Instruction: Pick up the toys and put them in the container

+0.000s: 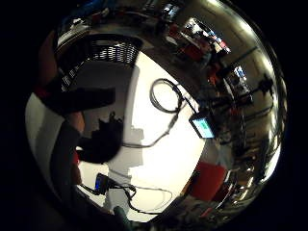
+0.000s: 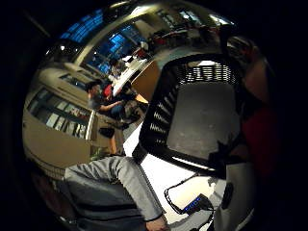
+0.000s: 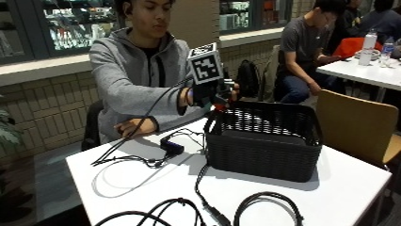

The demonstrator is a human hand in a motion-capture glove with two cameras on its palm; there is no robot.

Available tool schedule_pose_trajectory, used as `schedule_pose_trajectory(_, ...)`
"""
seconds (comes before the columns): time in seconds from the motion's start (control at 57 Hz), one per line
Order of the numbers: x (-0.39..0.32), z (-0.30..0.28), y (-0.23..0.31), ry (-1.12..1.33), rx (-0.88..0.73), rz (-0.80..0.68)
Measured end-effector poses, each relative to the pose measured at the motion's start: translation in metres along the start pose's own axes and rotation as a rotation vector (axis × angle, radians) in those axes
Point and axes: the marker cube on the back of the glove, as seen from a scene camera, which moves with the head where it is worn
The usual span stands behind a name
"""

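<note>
The table (image 3: pixel 351 188) is white and takes up most of the outside view, with bare surface in front of the basket and to the side of the person's left hand. The basket (image 3: pixel 266 141) is black, slatted and rectangular, standing on the table just below and beyond the right hand (image 3: pixel 210 92). Its floor, seen in the thumb side palm view (image 2: pixel 202 115), shows as flat grey with nothing lying on it. The near rim of the basket is directly under the right hand, which is raised above that corner.

The right hand's fingers are curled around something red (image 3: pixel 219 107), a small piece that shows just under the glove at the basket's rim; what toy it is cannot be told. In the little finger side palm view a red patch (image 1: pixel 45 91) sits close against the palm beside the basket (image 1: pixel 113 50).

The left hand (image 3: pixel 134 127) is bare and rests on the table near the edge closest to the person, fingers loosely curled, well apart from the basket. Cables (image 3: pixel 188 207) loop across the table between the two hands and the front edge, and a small black box (image 3: pixel 171 146) lies between the left hand and the basket.
</note>
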Motion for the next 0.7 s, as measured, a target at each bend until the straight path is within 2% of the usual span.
schedule_pose_trajectory(0.158, -0.026, 0.019, -0.02, 0.007, -0.032, -0.056)
schedule_pose_trajectory(0.333, -0.033, 0.025, -0.019, -0.035, -0.072, -0.057)
schedule_pose_trajectory(0.474, -0.033, 0.02, -0.015, 0.034, -0.13, -0.056)
schedule_pose_trajectory(0.597, -0.027, 0.008, -0.001, 0.032, -0.088, -0.059)
schedule_pose_trajectory(0.702, -0.007, -0.011, 0.032, 0.017, -0.047, -0.063)
